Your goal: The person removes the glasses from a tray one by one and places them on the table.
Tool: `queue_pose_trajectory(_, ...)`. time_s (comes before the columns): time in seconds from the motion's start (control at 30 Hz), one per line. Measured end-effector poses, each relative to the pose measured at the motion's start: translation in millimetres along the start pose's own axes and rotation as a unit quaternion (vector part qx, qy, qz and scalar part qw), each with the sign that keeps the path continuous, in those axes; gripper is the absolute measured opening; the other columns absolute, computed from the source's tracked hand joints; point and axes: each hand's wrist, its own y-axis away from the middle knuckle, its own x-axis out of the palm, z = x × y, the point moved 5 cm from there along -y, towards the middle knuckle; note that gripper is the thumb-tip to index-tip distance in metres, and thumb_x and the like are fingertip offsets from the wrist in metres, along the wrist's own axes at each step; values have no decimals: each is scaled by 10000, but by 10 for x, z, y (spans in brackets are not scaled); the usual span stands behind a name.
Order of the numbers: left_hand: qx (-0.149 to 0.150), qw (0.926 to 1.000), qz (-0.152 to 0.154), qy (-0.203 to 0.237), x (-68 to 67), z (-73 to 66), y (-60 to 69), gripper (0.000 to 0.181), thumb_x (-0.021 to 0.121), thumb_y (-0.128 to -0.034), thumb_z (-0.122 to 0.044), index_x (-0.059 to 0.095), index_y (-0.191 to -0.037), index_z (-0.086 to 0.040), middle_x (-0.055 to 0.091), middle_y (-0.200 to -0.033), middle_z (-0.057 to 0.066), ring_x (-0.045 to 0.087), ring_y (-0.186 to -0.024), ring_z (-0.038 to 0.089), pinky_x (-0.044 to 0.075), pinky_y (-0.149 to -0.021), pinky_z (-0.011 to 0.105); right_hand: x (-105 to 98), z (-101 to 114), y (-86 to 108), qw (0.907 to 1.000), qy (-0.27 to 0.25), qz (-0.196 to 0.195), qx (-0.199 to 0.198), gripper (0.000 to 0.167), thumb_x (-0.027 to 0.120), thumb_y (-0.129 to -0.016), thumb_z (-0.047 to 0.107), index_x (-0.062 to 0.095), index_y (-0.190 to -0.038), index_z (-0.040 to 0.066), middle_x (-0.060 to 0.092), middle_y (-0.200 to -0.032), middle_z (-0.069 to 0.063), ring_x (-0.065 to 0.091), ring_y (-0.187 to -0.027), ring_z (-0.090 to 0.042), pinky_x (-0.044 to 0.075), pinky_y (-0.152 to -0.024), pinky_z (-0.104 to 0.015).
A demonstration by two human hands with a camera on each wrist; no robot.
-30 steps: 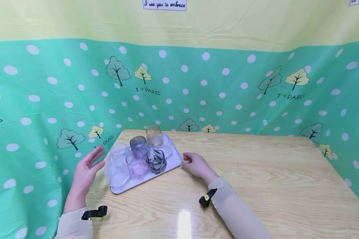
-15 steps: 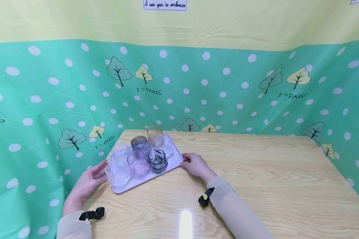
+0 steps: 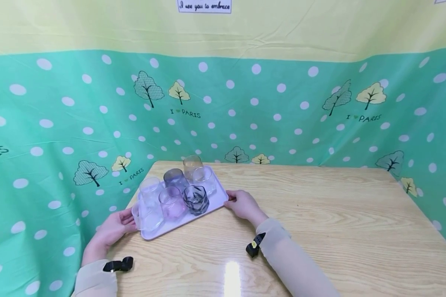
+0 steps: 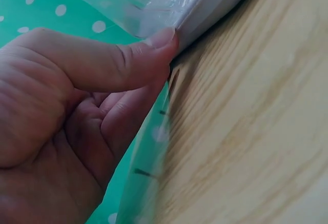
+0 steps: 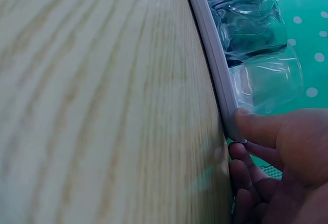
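A pale purple tray point(image 3: 218, 201) lies at an angle on the left part of the table, carrying several drinking glasses. Among them are a pink glass point(image 3: 172, 204), a dark grey faceted glass point(image 3: 195, 202), a smoky purple glass point(image 3: 175, 179), an amber glass point(image 3: 192, 165) and clear ones. My left hand point(image 3: 115, 227) holds the tray's left end; in the left wrist view its thumb point(image 4: 159, 42) presses the corner. At the right end my right hand point(image 3: 243, 205) pinches the rim, thumb point(image 5: 256, 124) on the edge and fingers curled below it.
The wooden table point(image 3: 319, 231) stretches away to the right of the tray. A green and yellow patterned curtain point(image 3: 264, 103) hangs behind and along both sides. One clear glass point(image 3: 148, 216) stands close to my left hand.
My left hand has come down and right onto the tray's left end. My right hand has closed on the right end. The tray and glasses look nearly unmoved.
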Motion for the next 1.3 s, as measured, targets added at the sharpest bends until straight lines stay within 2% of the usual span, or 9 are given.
queue_pose_trajectory(0.23,87,9999,-19,-126,35,-43,-109,741,748,-931,69,335,-1524,234,519,-1473,387,650,-1269,253,557,-925,156,-58,-53,6,9997,-17,-189,126,505,767,-1006,224,645,-1467,58,726,-1076,3,648,-979,-160,558,-985,-419)
queue_pose_trajectory(0.47,-72,9995,-129,-270,113,-86,-260,750,752,-949,20,344,-1558,179,486,-1536,340,509,-1418,439,485,-976,108,-142,-129,62,9988,-226,-379,210,486,798,-979,186,674,-1423,31,736,-1039,-2,645,-947,-149,571,-946,-399)
queue_pose_trajectory(0.6,-56,9993,-117,-364,177,-141,-344,737,749,-957,0,360,-1561,164,499,-1534,329,493,-1433,443,460,-983,93,-197,-170,148,9985,-251,-422,250,480,815,-963,182,690,-1395,16,754,-1055,-12,662,-957,-152,582,-947,-404)
queue_pose_trajectory(0.7,68,9996,-27,-270,244,-185,-420,712,735,-968,4,370,-1557,168,513,-1526,327,532,-1411,358,465,-984,94,-258,-201,222,9983,-233,-488,237,466,829,-947,175,710,-1361,-3,774,-1091,-51,688,-984,-178,589,-955,-429)
queue_pose_trajectory(0.8,181,9998,40,-18,309,-216,-511,690,713,-983,10,368,-1559,168,516,-1528,324,583,-1335,158,465,-978,86,-308,-240,296,9980,-219,-535,263,467,846,-932,188,724,-1338,-7,781,-1133,-77,698,-1007,-187,590,-967,-433)
queue_pose_trajectory(0.97,279,9981,154,532,420,-247,-680,681,672,-1008,12,339,-1587,141,498,-1554,312,574,-1198,-67,458,-985,84,-362,-281,421,9979,-124,-589,256,510,890,-885,197,733,-1319,-20,765,-1042,-47,637,-871,-148,583,-823,-365)
queue_pose_trajectory(1.13,342,9935,291,1047,509,-280,-852,698,650,-1008,42,303,-1609,119,454,-1583,313,580,-1201,-62,471,-1004,107,-392,-268,504,9978,181,-626,93,420,892,-880,177,779,-1247,6,625,-767,16,516,-678,-124,450,-617,-297)
queue_pose_trajectory(1.17,346,9924,338,1129,525,-293,-876,703,642,-1007,55,291,-1613,117,438,-1591,315,582,-1218,-52,475,-1011,114,-391,-262,511,9975,315,-634,69,422,893,-881,190,779,-1249,17,607,-761,6,516,-680,-136,458,-623,-315)
queue_pose_trajectory(1.3,248,9941,415,970,540,-354,-923,699,653,-1006,56,302,-1606,117,431,-1595,300,560,-1406,217,484,-1045,156,-402,-235,530,9940,808,-734,1,612,905,-874,257,695,-1387,-3,669,-931,-75,600,-800,-193,572,-776,-426)
